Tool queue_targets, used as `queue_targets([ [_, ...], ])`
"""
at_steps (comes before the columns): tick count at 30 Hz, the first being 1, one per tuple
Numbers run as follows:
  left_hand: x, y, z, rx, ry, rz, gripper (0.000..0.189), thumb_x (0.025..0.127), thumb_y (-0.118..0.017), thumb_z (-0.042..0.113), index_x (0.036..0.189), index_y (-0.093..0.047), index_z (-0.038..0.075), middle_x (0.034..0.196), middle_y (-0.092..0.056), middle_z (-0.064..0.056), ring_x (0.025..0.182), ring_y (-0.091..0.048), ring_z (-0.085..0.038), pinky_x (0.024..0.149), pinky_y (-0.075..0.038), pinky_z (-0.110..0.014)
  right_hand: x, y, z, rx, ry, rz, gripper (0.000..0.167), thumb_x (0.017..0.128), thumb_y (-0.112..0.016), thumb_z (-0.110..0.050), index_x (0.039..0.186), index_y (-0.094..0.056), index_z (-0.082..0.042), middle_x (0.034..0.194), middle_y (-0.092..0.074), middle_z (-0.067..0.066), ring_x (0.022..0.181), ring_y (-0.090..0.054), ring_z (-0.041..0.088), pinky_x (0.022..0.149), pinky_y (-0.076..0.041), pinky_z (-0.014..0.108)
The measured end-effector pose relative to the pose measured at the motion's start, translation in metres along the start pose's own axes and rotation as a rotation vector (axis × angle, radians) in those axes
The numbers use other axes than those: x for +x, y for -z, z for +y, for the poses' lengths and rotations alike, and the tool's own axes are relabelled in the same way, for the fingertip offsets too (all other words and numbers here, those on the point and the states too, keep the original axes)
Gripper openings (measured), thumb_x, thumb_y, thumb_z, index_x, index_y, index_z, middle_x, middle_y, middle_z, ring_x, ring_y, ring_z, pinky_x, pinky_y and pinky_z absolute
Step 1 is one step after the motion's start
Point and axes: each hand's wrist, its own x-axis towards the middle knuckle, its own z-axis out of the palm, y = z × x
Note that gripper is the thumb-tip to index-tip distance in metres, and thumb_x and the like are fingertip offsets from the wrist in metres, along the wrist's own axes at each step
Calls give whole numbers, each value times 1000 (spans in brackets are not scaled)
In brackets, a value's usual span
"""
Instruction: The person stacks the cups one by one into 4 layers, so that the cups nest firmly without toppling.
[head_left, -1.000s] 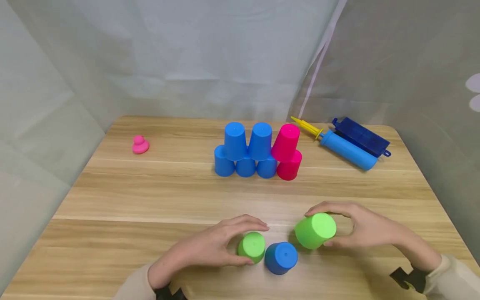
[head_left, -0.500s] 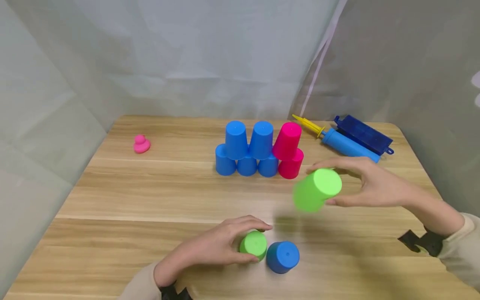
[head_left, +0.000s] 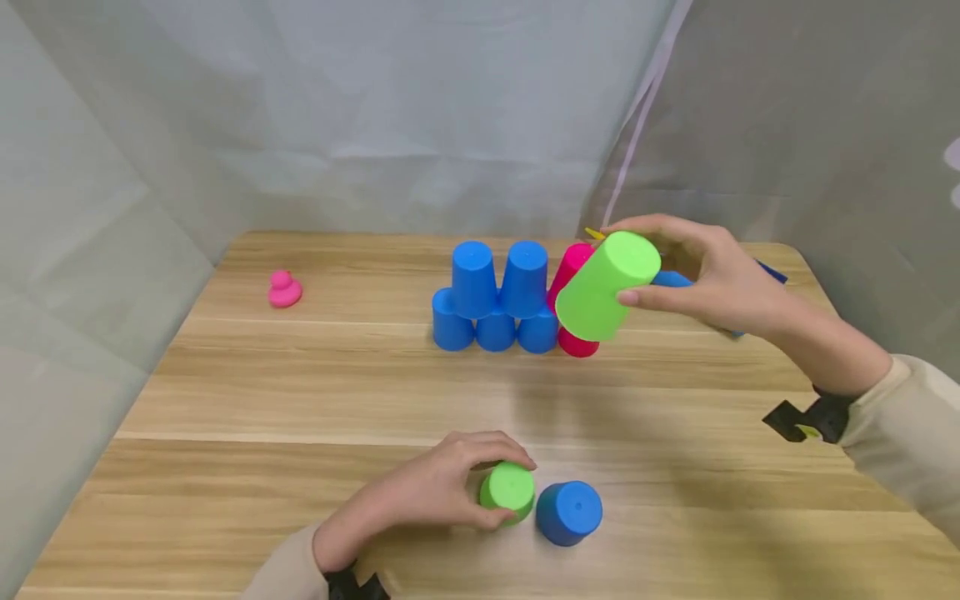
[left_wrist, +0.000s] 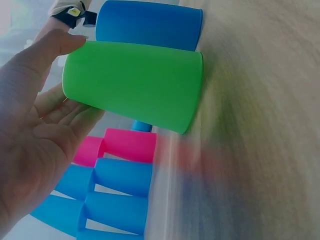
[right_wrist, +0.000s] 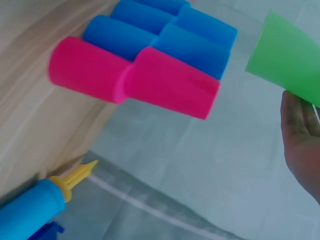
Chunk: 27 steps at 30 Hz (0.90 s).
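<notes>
My right hand (head_left: 723, 279) holds an upside-down green cup (head_left: 606, 287) tilted in the air, thumb on the near side and fingers on the far side. In the head view it covers part of the pink cups; in the right wrist view the green cup (right_wrist: 290, 60) hangs apart from the stack. On the table, my left hand (head_left: 438, 479) grips another upturned green cup (head_left: 508, 490) between thumb and fingers. A blue cup (head_left: 569, 512) stands upside down just right of it. Behind is a two-level stack of blue cups (head_left: 473, 279) and pink cups (right_wrist: 172, 82).
A pink rubber duck (head_left: 285, 290) sits at the back left of the wooden table (head_left: 315, 383). At the back right, a blue hand pump (right_wrist: 30, 210) with a yellow nozzle lies beside a dark blue tray (head_left: 772, 272), both largely hidden by my right hand.
My right hand has lifted its green cup off the table and carried it up and back to the stack. The left hand's fingers have closed in on the other green cup.
</notes>
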Motion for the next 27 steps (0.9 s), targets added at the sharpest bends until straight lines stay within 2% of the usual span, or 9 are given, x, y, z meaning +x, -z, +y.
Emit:
queue_targets([
  [3, -1, 0, 1, -9, 25, -17, 45, 77, -76, 15, 119, -61, 14, 116, -62, 2, 104, -54, -3, 91, -47, -23, 8, -3, -5, 39, 13, 43, 55, 80, -70, 1, 131, -51, -6, 117, -61, 2, 94, -62, 16, 77, -53, 19],
  [6, -2, 1, 2, -20, 46, -29, 45, 76, -76, 15, 119, -61, 15, 115, -62, 2, 104, -54, -3, 91, -47, -23, 19, -7, -9, 59, -18, 112, 50, 82, -70, -3, 129, -53, -7, 113, -62, 2, 93, -62, 17, 76, -52, 20],
  [11, -1, 0, 2, -29, 61, -26, 46, 76, -76, 15, 119, -62, 19, 114, -62, 5, 103, -55, -2, 90, -47, -22, 41, -10, -10, -28, -103, 194, 47, 82, -72, -21, 125, -55, -14, 112, -60, -1, 96, -59, 15, 83, -49, 23],
  [15, 2, -1, 1, -34, 46, -18, 46, 75, -77, 14, 119, -63, 19, 113, -62, 8, 102, -55, -2, 89, -48, -22, 56, -9, -2, -64, -135, 207, 47, 83, -71, -28, 124, -53, -13, 114, -57, -1, 100, -57, 14, 87, -48, 28],
  [23, 3, -2, 0, -15, 18, -19, 46, 74, -79, 14, 118, -64, 13, 113, -63, 8, 103, -56, -1, 89, -48, -21, 77, -13, 23, 0, -192, 209, 48, 85, -68, -30, 127, -50, -14, 117, -54, 1, 105, -56, 19, 88, -50, 35],
  [27, 4, -3, -3, -3, -17, -16, 45, 75, -78, 15, 118, -63, 13, 112, -63, 8, 102, -56, -1, 88, -48, -21, 84, -18, 31, 2, -197, 194, 49, 86, -67, -31, 128, -49, -15, 118, -53, 1, 108, -55, 21, 91, -48, 40],
])
